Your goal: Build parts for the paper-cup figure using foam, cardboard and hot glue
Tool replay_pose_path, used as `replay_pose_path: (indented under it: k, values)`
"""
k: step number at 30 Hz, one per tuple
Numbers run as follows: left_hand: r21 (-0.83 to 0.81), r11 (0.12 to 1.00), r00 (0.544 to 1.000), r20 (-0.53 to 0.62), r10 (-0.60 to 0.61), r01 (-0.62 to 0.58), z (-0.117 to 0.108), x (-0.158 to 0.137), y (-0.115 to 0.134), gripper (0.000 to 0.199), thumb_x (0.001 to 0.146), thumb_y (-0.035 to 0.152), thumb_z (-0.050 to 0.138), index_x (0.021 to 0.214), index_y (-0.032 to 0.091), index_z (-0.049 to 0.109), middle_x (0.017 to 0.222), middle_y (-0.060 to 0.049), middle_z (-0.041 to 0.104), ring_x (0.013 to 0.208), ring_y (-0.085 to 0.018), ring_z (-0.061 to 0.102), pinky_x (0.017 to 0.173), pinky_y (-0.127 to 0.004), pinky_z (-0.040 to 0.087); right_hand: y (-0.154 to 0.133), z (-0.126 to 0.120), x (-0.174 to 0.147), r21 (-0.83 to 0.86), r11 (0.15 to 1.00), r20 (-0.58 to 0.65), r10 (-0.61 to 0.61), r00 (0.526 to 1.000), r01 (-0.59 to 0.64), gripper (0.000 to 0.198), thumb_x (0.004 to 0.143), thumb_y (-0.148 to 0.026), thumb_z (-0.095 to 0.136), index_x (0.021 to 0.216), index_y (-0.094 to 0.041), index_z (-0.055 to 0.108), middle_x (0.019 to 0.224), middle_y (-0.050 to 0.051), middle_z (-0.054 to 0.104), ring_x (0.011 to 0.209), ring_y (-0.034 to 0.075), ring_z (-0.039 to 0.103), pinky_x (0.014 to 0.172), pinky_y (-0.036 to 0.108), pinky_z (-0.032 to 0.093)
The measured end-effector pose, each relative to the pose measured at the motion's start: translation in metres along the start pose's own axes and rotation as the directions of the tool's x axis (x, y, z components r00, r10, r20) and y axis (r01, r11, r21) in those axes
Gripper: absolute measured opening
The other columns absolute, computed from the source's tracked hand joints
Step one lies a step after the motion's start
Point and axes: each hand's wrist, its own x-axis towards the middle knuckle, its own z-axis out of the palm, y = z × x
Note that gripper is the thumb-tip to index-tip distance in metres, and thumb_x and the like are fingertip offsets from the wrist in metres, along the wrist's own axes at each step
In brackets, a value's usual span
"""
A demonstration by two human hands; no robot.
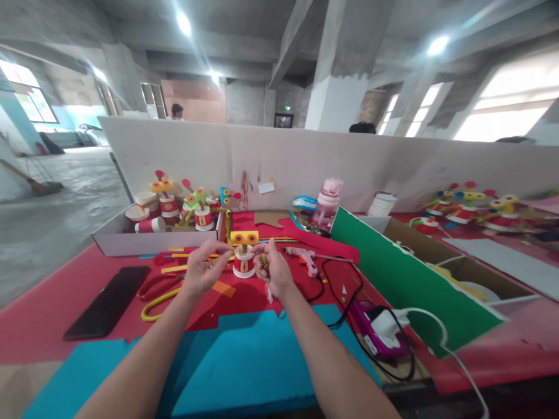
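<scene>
In the middle of the table a small paper cup figure (pixel 244 263) stands upright. It has a white cup body with a red band, a folded neck and a yellow head with two round orange eyes (pixel 244 238). At its left side is my left hand (pixel 206 269), thumb and forefinger brought close together at the cup; what is between them, if anything, is too small to tell. My right hand (pixel 276 270) is closed by the figure's right side, its curled fingers around a yellowish folded paper strip (pixel 264 262), partly hidden.
A pink glue gun (pixel 305 258) with a black cord lies right of my hands, near a purple power strip (pixel 378 331). Scissors (pixel 159 295) and a black phone (pixel 108 301) lie left. Finished figures stand in a box (pixel 152 243); a green board (pixel 406 273) is at right.
</scene>
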Motion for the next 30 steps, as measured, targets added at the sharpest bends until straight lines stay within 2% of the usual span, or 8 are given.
replay_pose_path:
  k: [3, 8, 12, 17, 21, 24, 27, 30]
  values:
    - [0.017, 0.988, 0.972, 0.187, 0.145, -0.151, 0.002, 0.000, 0.011, 0.012, 0.081, 0.025, 0.060, 0.089, 0.020, 0.067, 0.081, -0.005, 0.066, 0.079, -0.017, 0.058, 0.075, -0.031, 0.046, 0.005, 0.007, -0.003, 0.016, 0.990, 0.125, 0.138, 0.983, -0.141, 0.063, 0.079, -0.076, 0.034, 0.090, -0.018, 0.058, 0.055, -0.005, 0.047, 0.038, 0.005, 0.032, 0.035, 0.016, 0.020]
    - [0.185, 0.924, 0.889, 0.386, 0.245, -0.334, 0.008, 0.001, 0.018, 0.015, 0.078, 0.029, 0.061, 0.090, 0.021, 0.065, 0.095, -0.007, 0.064, 0.090, -0.021, 0.053, 0.082, -0.036, 0.041, 0.005, 0.013, -0.006, 0.065, 0.994, 0.166, 0.080, 0.983, -0.092, 0.060, 0.082, -0.073, 0.033, 0.090, -0.020, 0.059, 0.063, -0.004, 0.053, 0.050, 0.008, 0.045, 0.046, 0.018, 0.038]
    - [0.369, 0.851, 0.881, 0.429, 0.199, -0.373, 0.015, -0.002, 0.017, 0.009, 0.077, 0.029, 0.060, 0.081, 0.021, 0.062, 0.092, -0.007, 0.063, 0.089, -0.023, 0.049, 0.076, -0.036, 0.037, 0.004, 0.018, -0.009, 0.084, 0.990, 0.187, 0.094, 0.978, -0.111, 0.059, 0.082, -0.073, 0.034, 0.092, -0.021, 0.060, 0.065, -0.002, 0.057, 0.058, 0.011, 0.052, 0.054, 0.020, 0.043]
    - [0.407, 0.831, 0.886, 0.417, 0.201, -0.380, 0.018, -0.003, 0.009, 0.007, 0.080, 0.020, 0.055, 0.078, 0.021, 0.062, 0.087, -0.006, 0.064, 0.088, -0.021, 0.049, 0.077, -0.036, 0.036, 0.006, 0.020, -0.009, 0.107, 0.980, 0.231, 0.140, 0.963, -0.168, 0.062, 0.081, -0.075, 0.031, 0.094, -0.022, 0.060, 0.068, 0.000, 0.061, 0.063, 0.014, 0.057, 0.058, 0.023, 0.047]
    - [0.260, 0.936, 0.944, 0.287, 0.159, -0.237, 0.014, 0.000, -0.001, 0.013, 0.084, 0.025, 0.054, 0.077, 0.021, 0.064, 0.080, -0.005, 0.065, 0.083, -0.019, 0.052, 0.079, -0.035, 0.040, 0.004, 0.016, -0.008, 0.144, 0.964, 0.357, 0.158, 0.921, -0.221, 0.058, 0.083, -0.071, 0.036, 0.101, -0.021, 0.060, 0.075, 0.002, 0.064, 0.069, 0.016, 0.061, 0.063, 0.028, 0.050]
    - [0.071, 0.997, 0.978, 0.207, -0.028, 0.013, 0.010, 0.002, -0.006, 0.015, 0.083, 0.031, 0.056, 0.078, 0.020, 0.064, 0.079, -0.004, 0.064, 0.081, -0.018, 0.056, 0.077, -0.032, 0.045, 0.002, 0.012, -0.008, 0.133, 0.965, 0.387, 0.160, 0.908, -0.226, 0.044, 0.082, -0.058, 0.054, 0.106, -0.021, 0.059, 0.079, 0.002, 0.066, 0.070, 0.016, 0.063, 0.068, 0.030, 0.051]
    - [-0.091, 0.966, 0.959, 0.172, -0.225, 0.243, 0.007, 0.003, -0.008, 0.017, 0.080, 0.036, 0.060, 0.080, 0.019, 0.063, 0.079, -0.003, 0.063, 0.078, -0.016, 0.058, 0.073, -0.028, 0.046, 0.003, 0.010, -0.008, 0.142, 0.977, 0.355, 0.100, 0.930, -0.160, 0.037, 0.078, -0.042, 0.066, 0.109, -0.022, 0.059, 0.082, 0.001, 0.067, 0.071, 0.015, 0.064, 0.071, 0.030, 0.052]
    - [-0.164, 0.940, 0.941, 0.215, -0.261, 0.298, 0.006, 0.003, -0.008, 0.018, 0.079, 0.036, 0.061, 0.079, 0.018, 0.062, 0.078, -0.002, 0.062, 0.077, -0.015, 0.057, 0.072, -0.026, 0.046, 0.005, 0.009, -0.006, 0.132, 0.988, 0.286, 0.045, 0.957, -0.086, 0.033, 0.077, -0.037, 0.067, 0.106, -0.021, 0.063, 0.080, 0.000, 0.067, 0.071, 0.013, 0.064, 0.072, 0.028, 0.052]
